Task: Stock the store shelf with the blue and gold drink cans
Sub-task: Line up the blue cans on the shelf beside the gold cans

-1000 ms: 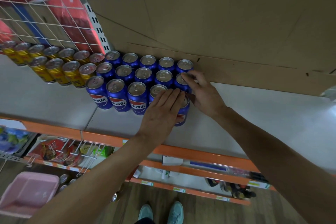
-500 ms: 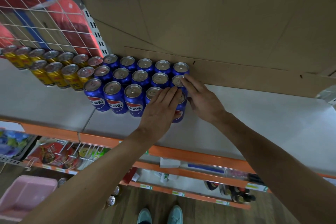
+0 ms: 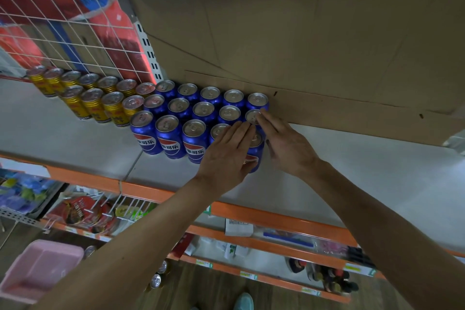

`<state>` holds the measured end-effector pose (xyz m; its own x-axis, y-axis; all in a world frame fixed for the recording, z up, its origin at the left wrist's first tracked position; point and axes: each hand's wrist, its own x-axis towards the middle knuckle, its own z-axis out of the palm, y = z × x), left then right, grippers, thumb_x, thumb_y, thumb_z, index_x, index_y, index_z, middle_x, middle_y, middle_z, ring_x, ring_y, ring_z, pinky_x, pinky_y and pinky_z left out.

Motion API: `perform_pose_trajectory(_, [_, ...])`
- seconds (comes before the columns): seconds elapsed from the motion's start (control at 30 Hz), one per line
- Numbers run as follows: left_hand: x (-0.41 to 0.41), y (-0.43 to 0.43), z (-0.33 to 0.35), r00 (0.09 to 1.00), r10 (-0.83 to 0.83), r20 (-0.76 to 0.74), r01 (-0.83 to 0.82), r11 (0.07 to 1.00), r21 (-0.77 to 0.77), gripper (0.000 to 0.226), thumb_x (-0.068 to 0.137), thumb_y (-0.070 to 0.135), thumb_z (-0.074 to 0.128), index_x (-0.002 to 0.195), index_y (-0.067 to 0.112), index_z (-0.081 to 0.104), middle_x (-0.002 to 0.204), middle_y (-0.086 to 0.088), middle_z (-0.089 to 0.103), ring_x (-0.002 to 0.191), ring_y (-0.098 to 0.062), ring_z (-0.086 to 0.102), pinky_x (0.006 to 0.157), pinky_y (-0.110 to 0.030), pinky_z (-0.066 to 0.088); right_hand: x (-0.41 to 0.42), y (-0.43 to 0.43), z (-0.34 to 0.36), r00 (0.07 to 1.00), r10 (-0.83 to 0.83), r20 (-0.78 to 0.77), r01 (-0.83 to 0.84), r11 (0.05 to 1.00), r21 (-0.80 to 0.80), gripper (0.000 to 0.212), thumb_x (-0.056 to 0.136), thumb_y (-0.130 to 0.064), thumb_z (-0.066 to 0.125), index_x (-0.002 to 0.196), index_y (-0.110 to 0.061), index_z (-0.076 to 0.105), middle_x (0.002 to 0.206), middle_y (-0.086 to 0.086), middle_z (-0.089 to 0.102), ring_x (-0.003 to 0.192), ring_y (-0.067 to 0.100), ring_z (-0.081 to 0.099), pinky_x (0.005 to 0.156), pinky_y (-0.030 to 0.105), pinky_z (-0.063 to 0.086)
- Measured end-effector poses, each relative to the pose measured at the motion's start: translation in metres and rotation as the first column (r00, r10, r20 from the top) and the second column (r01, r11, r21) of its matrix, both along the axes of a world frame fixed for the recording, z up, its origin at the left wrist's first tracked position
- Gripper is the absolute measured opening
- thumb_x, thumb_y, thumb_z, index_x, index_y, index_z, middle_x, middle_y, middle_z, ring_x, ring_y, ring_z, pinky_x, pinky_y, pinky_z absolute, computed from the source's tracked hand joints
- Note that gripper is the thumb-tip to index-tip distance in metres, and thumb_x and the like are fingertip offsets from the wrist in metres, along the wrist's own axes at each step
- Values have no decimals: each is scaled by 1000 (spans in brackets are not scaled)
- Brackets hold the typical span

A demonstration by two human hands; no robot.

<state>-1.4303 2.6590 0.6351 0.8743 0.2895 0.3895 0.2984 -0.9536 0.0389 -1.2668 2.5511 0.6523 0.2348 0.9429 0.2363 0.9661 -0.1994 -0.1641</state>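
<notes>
Several blue cans (image 3: 170, 135) stand in three rows on the grey shelf (image 3: 352, 173), with several gold cans (image 3: 93, 104) in two rows to their left. My left hand (image 3: 226, 156) lies flat with straight fingers over the front-row blue cans at the right end, covering most of one. My right hand (image 3: 286, 146) rests beside the front right can (image 3: 255, 156), its straight fingertips touching the top of the middle-row end can (image 3: 253, 116).
A large cardboard sheet (image 3: 302, 45) backs the shelf, with a white wire grid (image 3: 63, 38) at left. The shelf's orange front edge (image 3: 276, 219) runs below. Lower shelves hold goods. A pink basket (image 3: 37, 267) and loose cans (image 3: 157, 279) sit on the floor.
My right hand's fingers have straightened and slid down along the right end cans. My left hand stays flat on the front cans. The view has tilted slightly.
</notes>
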Motion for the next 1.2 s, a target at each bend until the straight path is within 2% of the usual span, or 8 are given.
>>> perform_pose_trajectory(0.13, [-11,6,5,999,10,36,-9,1000,-22,79,89,44,71,149,3,42,153,-16,45,142,-31,42,118,-46,36,-11,-7,17,1000,9,-12,-9,1000,18,79,81,-3,71,151,-5,36,157,14,36,135,33,46,106,43,44])
perform_pose_trajectory(0.23, [-23,12,8,995,28,92,-23,999,-47,74,93,46,63,149,3,42,153,-17,44,142,-32,42,117,-48,36,-21,-9,26,1000,16,-7,-15,995,100,66,83,-4,71,145,-4,46,148,15,48,129,34,54,103,45,48])
perform_pose_trajectory(0.3, [-35,16,10,993,41,108,-36,998,-51,72,95,49,56,149,4,44,152,-16,46,142,-32,42,116,-48,37,-31,-7,30,1000,-1,27,-2,991,132,50,97,-18,57,145,-5,48,147,13,50,129,31,53,104,43,48])
perform_pose_trajectory(0.37, [-50,20,13,991,58,116,-52,997,-55,70,94,52,50,147,5,48,149,-15,49,141,-33,44,115,-48,38,-43,-3,33,999,-3,54,-5,990,138,51,101,-33,41,144,-6,49,146,12,52,130,28,53,104,42,48])
perform_pose_trajectory(0.57, [-106,38,17,993,76,88,-71,995,-65,72,94,48,57,152,9,40,153,-12,45,145,-29,38,119,-48,33,-92,10,29,998,-24,53,20,997,70,60,99,-46,43,147,-11,45,149,9,49,133,26,49,109,42,44])
perform_pose_trajectory(0.67, [-138,47,18,996,68,61,-64,996,-66,73,94,45,60,154,11,37,154,-11,44,145,-30,37,121,-48,28,-126,16,27,998,-59,35,57,997,54,59,99,-46,44,148,-12,44,151,8,47,134,27,47,109,42,42])
perform_pose_trajectory(0.83, [-206,66,10,999,32,20,-29,994,-109,69,97,45,54,155,14,32,158,-7,37,148,-26,30,125,-43,18,-190,23,14,989,-146,6,146,989,-5,64,96,-37,60,151,-10,39,152,11,44,136,31,45,110,44,40])
perform_pose_trajectory(1.2, [-337,77,-37,988,-46,-147,12,975,-220,67,100,48,48,156,13,32,162,-7,34,151,-26,26,125,-40,10,-348,8,-33,951,-287,-117,261,945,-197,66,100,-41,54,156,-14,30,160,5,34,145,26,35,118,36,27])
